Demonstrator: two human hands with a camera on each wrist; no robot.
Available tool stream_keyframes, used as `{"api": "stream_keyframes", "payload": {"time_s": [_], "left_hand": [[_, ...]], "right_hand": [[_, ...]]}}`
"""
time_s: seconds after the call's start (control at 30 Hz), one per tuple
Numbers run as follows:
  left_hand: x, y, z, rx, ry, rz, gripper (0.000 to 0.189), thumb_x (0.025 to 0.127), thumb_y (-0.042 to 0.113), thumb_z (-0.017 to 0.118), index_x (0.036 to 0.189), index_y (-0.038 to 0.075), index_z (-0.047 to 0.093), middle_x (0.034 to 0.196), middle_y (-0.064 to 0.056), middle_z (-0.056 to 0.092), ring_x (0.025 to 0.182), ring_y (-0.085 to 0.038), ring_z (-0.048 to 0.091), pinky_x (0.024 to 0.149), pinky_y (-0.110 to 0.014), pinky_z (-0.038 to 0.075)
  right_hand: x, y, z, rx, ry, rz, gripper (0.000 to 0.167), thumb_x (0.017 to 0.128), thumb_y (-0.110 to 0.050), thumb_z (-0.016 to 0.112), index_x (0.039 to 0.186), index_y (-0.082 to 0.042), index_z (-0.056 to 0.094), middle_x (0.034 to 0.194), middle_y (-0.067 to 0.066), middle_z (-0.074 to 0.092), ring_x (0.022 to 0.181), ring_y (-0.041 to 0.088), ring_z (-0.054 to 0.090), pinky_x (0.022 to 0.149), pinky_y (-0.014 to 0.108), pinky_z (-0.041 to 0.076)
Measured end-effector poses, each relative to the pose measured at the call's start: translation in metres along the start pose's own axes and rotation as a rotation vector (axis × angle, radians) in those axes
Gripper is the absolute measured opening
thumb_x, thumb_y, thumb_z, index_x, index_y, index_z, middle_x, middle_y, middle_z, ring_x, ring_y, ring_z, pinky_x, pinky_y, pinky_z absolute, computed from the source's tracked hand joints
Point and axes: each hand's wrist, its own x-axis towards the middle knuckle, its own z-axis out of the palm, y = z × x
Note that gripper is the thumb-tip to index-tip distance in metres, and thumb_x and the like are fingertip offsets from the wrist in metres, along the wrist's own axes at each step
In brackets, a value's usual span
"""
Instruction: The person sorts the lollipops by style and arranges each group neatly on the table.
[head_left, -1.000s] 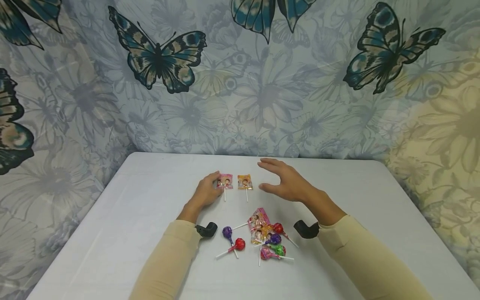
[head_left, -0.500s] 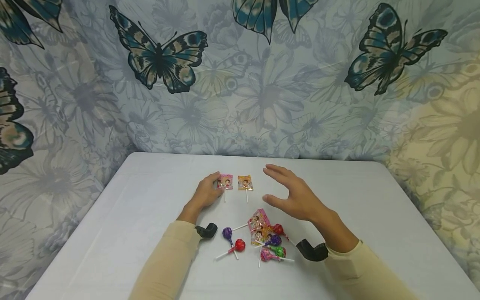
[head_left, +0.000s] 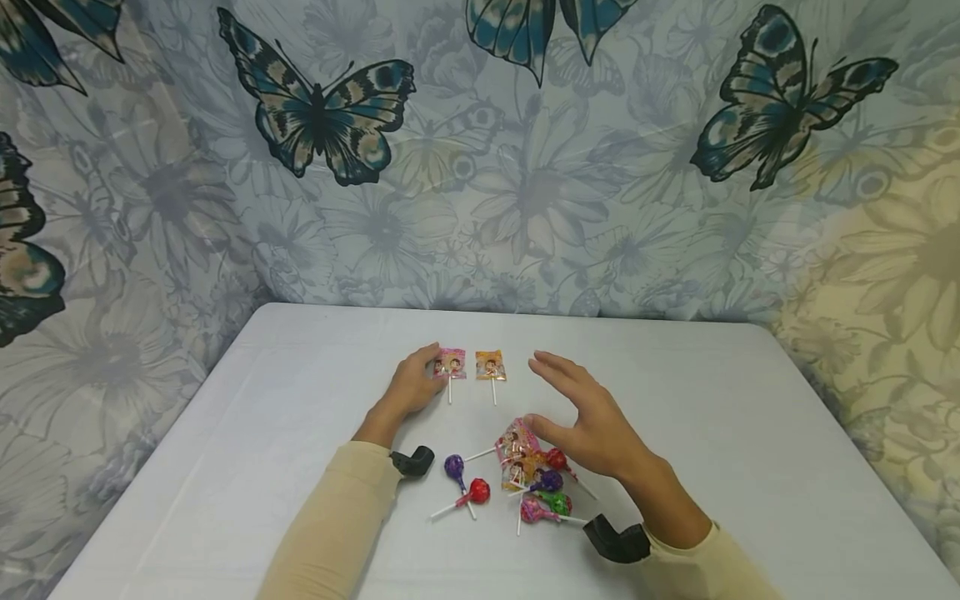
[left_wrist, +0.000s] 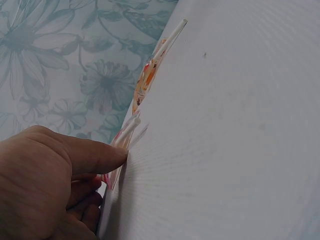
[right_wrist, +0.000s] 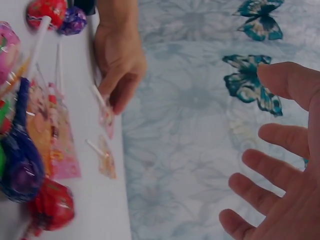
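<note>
At the far middle of the table, my left hand (head_left: 411, 385) pinches the left edge of a flat lollipop in a pink wrapper (head_left: 453, 364). Its white stick points toward me. In the left wrist view the thumb (left_wrist: 102, 156) lies on that wrapper, with the other fingers curled beneath. Just right of it lies a flat lollipop in an orange wrapper (head_left: 490, 365), stick also toward me. My right hand (head_left: 600, 429) hovers with spread fingers by the right side of a lollipop pile, holding nothing. That pile has pink flat wrappers (head_left: 516, 435) and round purple (head_left: 551, 479), red (head_left: 556, 457), green (head_left: 561, 501) and pink (head_left: 534, 507) lollipops.
Left of the pile, a round purple lollipop (head_left: 453, 466) and a round red one (head_left: 479, 489) lie with crossed sticks. The white table (head_left: 300, 367) ends at a butterfly-patterned wall covering (head_left: 525, 208). Each wrist wears a black camera mount (head_left: 414, 461).
My right hand has drawn back toward me, from beside the orange-wrapped lollipop to over the pile's right side. The left hand and the lollipops stay where they were.
</note>
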Motion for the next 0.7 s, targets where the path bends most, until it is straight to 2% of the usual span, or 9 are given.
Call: {"api": "stream_keyframes", "payload": {"time_s": [0.13, 0.43, 0.7], "left_hand": [[0.0, 0.0, 0.0, 0.001, -0.004, 0.006, 0.058, 0.087, 0.004, 0.07, 0.139, -0.004, 0.046, 0.147, -0.014, 0.04, 0.138, -0.03, 0.031, 0.111, -0.039, 0.021], [0.0, -0.001, -0.001, -0.002, -0.002, -0.003, 0.059, 0.086, 0.005, 0.07, 0.139, -0.004, 0.047, 0.148, -0.013, 0.04, 0.138, -0.03, 0.03, 0.111, -0.039, 0.022], [0.001, -0.002, -0.001, -0.011, 0.0, -0.013, 0.058, 0.086, 0.005, 0.07, 0.139, -0.003, 0.047, 0.148, -0.012, 0.04, 0.138, -0.029, 0.03, 0.111, -0.039, 0.021]], "right_hand": [[-0.007, 0.003, 0.009, 0.028, 0.014, 0.015, 0.068, 0.082, -0.018, 0.076, 0.142, -0.007, 0.048, 0.146, 0.008, 0.042, 0.133, 0.03, 0.037, 0.098, 0.059, 0.036], [-0.017, 0.008, 0.027, 0.054, 0.031, 0.092, 0.066, 0.083, -0.024, 0.077, 0.142, -0.011, 0.05, 0.147, 0.006, 0.042, 0.134, 0.03, 0.036, 0.098, 0.062, 0.035], [-0.022, 0.015, 0.048, 0.029, 0.027, 0.143, 0.064, 0.081, -0.025, 0.078, 0.138, -0.01, 0.054, 0.143, 0.01, 0.046, 0.13, 0.032, 0.04, 0.098, 0.061, 0.035]]}}
